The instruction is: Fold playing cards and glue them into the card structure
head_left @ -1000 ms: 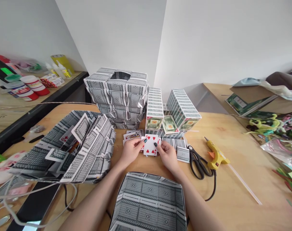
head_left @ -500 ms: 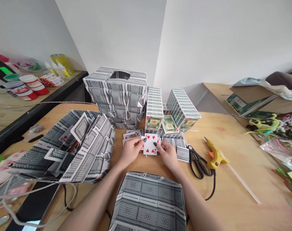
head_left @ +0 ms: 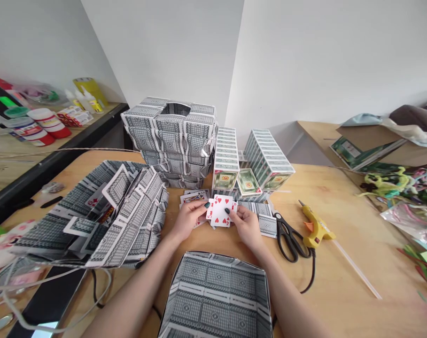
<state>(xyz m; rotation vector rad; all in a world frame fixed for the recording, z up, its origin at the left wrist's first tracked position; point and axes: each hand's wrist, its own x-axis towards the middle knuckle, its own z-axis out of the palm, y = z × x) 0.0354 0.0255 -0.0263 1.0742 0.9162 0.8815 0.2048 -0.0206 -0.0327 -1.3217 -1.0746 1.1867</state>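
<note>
Head view: a white four-of-hearts playing card lies across a white five-of-hearts playing card whose ends show on both sides, the pair held up over the middle of the pale wooden desk. The left hand pinches the five's left end between thumb and fingers; the right hand grips the right side, its dark-nailed thumb pressed on the four's face. The cards should be light, thin and springy, probably slick and easily creased, so a flat pinch at the edges seems best. Fingers beneath them are hidden, as are any folds or further cards behind. Loose face-up cards lie partly covered beyond the left hand; grey-patterned face-down cards lie past the right, beside black-handled scissors and a yellow plastic glue gun towards the desk's right edge. Green-and-white card boxes and a tall block of grey-patterned cards stand along the back edge. Nearest the wearer, a grey-patterned open box is cut off below; what supports it cannot be told.
</note>
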